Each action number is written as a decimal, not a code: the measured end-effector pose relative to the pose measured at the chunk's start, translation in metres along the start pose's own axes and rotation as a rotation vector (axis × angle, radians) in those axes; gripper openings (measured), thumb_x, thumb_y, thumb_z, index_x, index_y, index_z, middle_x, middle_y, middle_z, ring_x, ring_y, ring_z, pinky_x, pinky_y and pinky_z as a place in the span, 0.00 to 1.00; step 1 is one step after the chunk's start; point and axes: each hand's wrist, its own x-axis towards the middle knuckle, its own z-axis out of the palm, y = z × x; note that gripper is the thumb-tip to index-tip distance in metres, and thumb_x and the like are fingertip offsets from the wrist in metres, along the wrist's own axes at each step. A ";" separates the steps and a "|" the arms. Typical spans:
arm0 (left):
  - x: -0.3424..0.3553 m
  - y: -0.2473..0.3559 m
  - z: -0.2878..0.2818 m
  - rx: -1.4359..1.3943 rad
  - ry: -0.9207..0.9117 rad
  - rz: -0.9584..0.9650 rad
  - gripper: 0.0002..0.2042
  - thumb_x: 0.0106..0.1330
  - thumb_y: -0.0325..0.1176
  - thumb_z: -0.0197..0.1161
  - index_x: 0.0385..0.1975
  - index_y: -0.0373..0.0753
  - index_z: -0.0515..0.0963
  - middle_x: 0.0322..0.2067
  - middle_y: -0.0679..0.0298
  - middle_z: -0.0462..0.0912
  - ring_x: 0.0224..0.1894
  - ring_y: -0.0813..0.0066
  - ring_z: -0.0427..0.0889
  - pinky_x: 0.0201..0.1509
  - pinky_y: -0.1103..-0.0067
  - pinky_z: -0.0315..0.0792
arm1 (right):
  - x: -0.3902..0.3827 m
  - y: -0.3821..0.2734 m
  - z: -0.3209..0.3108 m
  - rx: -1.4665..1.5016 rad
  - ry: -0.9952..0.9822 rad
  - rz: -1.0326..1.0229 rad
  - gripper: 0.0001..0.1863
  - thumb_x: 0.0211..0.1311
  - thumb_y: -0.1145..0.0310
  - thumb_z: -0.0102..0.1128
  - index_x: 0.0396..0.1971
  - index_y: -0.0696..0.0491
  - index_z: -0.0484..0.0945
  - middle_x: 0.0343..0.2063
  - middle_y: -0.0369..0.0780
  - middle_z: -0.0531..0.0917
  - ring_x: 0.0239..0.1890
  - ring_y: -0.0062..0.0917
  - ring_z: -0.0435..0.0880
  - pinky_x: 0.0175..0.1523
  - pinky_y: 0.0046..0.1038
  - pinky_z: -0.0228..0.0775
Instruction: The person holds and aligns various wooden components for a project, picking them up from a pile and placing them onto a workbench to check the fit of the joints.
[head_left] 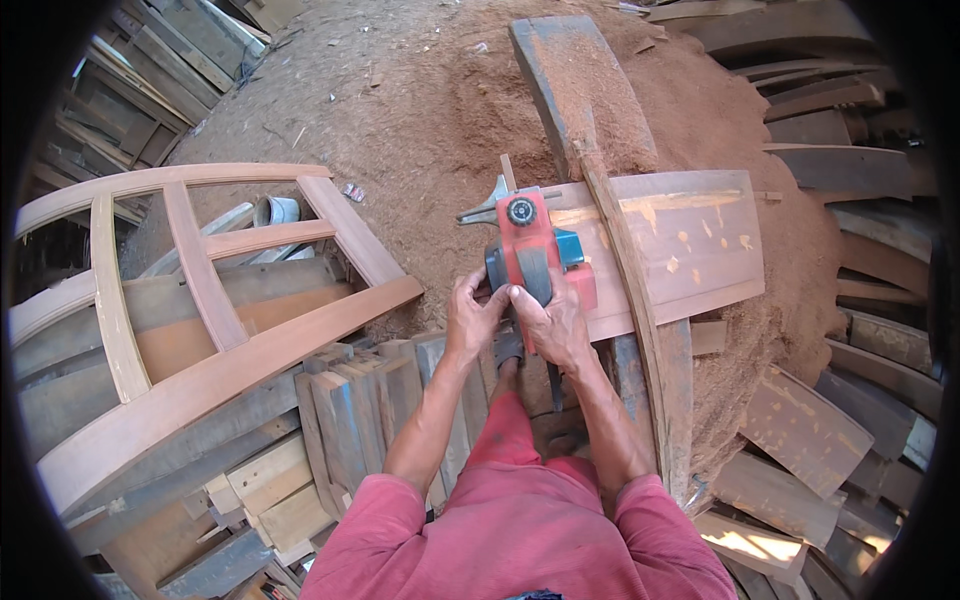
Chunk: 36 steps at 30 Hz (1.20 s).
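Note:
In front of my body is a red electric planer with a round black knob on top and a dark handle. My left hand is closed on its left side, thumb toward the handle. My right hand grips the right side of the handle, the thumbs close together. Beside and partly under the planer lies a flat reddish wooden panel with pale filler patches. A long, narrow wooden strip crosses over the panel. The planer's underside is hidden.
A thick plank supports the panel, with sawdust heaped around it. To the left rests a curved wooden frame over stacked boards. A metal bucket stands behind its slats. Curved timber pieces line the right side.

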 end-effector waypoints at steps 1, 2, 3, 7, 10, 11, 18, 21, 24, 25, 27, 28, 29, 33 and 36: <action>0.007 0.001 -0.002 -0.006 -0.005 -0.008 0.24 0.65 0.33 0.74 0.57 0.27 0.79 0.46 0.53 0.84 0.47 0.65 0.88 0.49 0.72 0.82 | 0.007 -0.002 0.002 -0.004 0.009 -0.014 0.25 0.64 0.53 0.68 0.43 0.64 0.78 0.32 0.53 0.85 0.36 0.42 0.88 0.42 0.40 0.78; 0.015 0.005 -0.003 -0.012 -0.011 -0.016 0.23 0.65 0.33 0.73 0.57 0.27 0.78 0.46 0.53 0.84 0.47 0.65 0.88 0.48 0.73 0.82 | 0.014 -0.005 0.003 -0.008 0.019 -0.029 0.25 0.64 0.53 0.68 0.43 0.64 0.79 0.32 0.53 0.85 0.36 0.42 0.88 0.42 0.39 0.78; 0.022 0.009 -0.003 0.002 -0.010 -0.007 0.23 0.66 0.33 0.73 0.57 0.27 0.79 0.47 0.53 0.84 0.47 0.66 0.88 0.48 0.73 0.82 | 0.022 -0.007 0.004 -0.013 0.029 -0.044 0.25 0.64 0.54 0.68 0.44 0.64 0.79 0.32 0.52 0.86 0.36 0.41 0.88 0.42 0.39 0.79; 0.060 0.037 -0.002 -0.054 -0.057 0.000 0.21 0.67 0.31 0.71 0.57 0.28 0.79 0.47 0.55 0.86 0.47 0.70 0.87 0.48 0.75 0.82 | 0.060 -0.018 0.002 -0.040 0.038 -0.099 0.27 0.64 0.53 0.68 0.45 0.65 0.79 0.33 0.53 0.86 0.35 0.40 0.89 0.42 0.39 0.79; 0.076 0.036 -0.016 -0.082 -0.027 -0.001 0.20 0.68 0.29 0.70 0.57 0.29 0.79 0.47 0.56 0.87 0.46 0.72 0.87 0.48 0.76 0.81 | 0.083 -0.022 0.014 0.030 -0.022 -0.077 0.28 0.63 0.51 0.67 0.46 0.64 0.78 0.34 0.54 0.86 0.37 0.41 0.88 0.43 0.40 0.79; 0.080 0.036 -0.021 -0.076 0.003 0.011 0.20 0.68 0.29 0.69 0.57 0.29 0.79 0.47 0.57 0.87 0.46 0.73 0.87 0.48 0.77 0.81 | 0.081 -0.027 0.017 0.015 -0.048 -0.094 0.26 0.63 0.53 0.67 0.46 0.63 0.79 0.34 0.51 0.86 0.37 0.37 0.87 0.44 0.38 0.78; -0.034 0.015 -0.060 0.316 0.208 0.132 0.22 0.63 0.30 0.73 0.55 0.27 0.78 0.45 0.52 0.86 0.46 0.68 0.86 0.51 0.72 0.79 | -0.013 -0.035 0.025 0.026 -0.217 -0.075 0.28 0.63 0.51 0.68 0.46 0.63 0.77 0.34 0.54 0.84 0.38 0.46 0.86 0.45 0.41 0.77; -0.090 0.032 -0.063 0.232 0.153 -0.063 0.23 0.65 0.30 0.72 0.57 0.26 0.77 0.47 0.52 0.85 0.47 0.69 0.85 0.52 0.73 0.80 | -0.049 -0.023 0.027 0.135 -0.272 -0.019 0.28 0.63 0.50 0.67 0.47 0.63 0.77 0.33 0.53 0.83 0.37 0.42 0.85 0.44 0.40 0.76; -0.121 0.023 -0.064 0.113 0.078 -0.189 0.24 0.68 0.30 0.69 0.61 0.25 0.73 0.49 0.54 0.84 0.48 0.71 0.84 0.53 0.74 0.79 | -0.074 -0.019 0.017 0.182 -0.355 0.123 0.29 0.65 0.50 0.67 0.47 0.64 0.76 0.32 0.52 0.82 0.36 0.37 0.83 0.43 0.39 0.75; -0.128 0.018 -0.064 0.088 0.052 -0.209 0.25 0.70 0.29 0.68 0.63 0.25 0.72 0.49 0.55 0.84 0.48 0.72 0.84 0.54 0.75 0.78 | -0.081 -0.018 0.014 0.198 -0.348 0.126 0.28 0.65 0.50 0.66 0.47 0.64 0.76 0.32 0.51 0.82 0.35 0.36 0.83 0.43 0.38 0.75; -0.138 0.005 -0.056 0.017 0.052 -0.169 0.27 0.68 0.30 0.70 0.64 0.25 0.71 0.49 0.54 0.84 0.49 0.70 0.84 0.52 0.75 0.79 | -0.094 -0.017 0.007 0.229 -0.338 0.127 0.28 0.67 0.50 0.65 0.45 0.64 0.76 0.31 0.50 0.81 0.34 0.34 0.81 0.42 0.38 0.75; -0.141 -0.001 -0.052 0.016 0.059 -0.165 0.28 0.67 0.30 0.71 0.63 0.24 0.71 0.49 0.53 0.84 0.50 0.68 0.85 0.54 0.74 0.80 | -0.099 -0.013 0.006 0.216 -0.304 0.103 0.28 0.67 0.50 0.65 0.45 0.64 0.75 0.31 0.50 0.81 0.34 0.34 0.82 0.42 0.38 0.75; -0.145 -0.003 -0.045 0.017 0.066 -0.162 0.28 0.66 0.30 0.72 0.63 0.24 0.71 0.49 0.52 0.83 0.51 0.66 0.85 0.55 0.74 0.80 | -0.104 -0.007 0.005 0.204 -0.270 0.080 0.28 0.67 0.50 0.65 0.45 0.64 0.75 0.31 0.50 0.81 0.34 0.34 0.82 0.42 0.38 0.76; -0.137 -0.008 -0.015 -0.034 0.034 -0.118 0.31 0.63 0.29 0.74 0.65 0.28 0.71 0.53 0.52 0.81 0.51 0.66 0.86 0.57 0.71 0.80 | -0.113 0.003 -0.011 0.150 -0.209 0.137 0.27 0.68 0.50 0.64 0.46 0.64 0.74 0.31 0.51 0.83 0.35 0.36 0.85 0.42 0.37 0.76; -0.130 -0.017 0.001 0.038 0.029 -0.072 0.30 0.62 0.30 0.76 0.63 0.29 0.74 0.53 0.52 0.81 0.51 0.65 0.86 0.56 0.72 0.80 | -0.120 0.019 -0.018 0.147 -0.139 0.174 0.26 0.68 0.51 0.63 0.45 0.63 0.76 0.31 0.49 0.84 0.36 0.34 0.86 0.43 0.36 0.77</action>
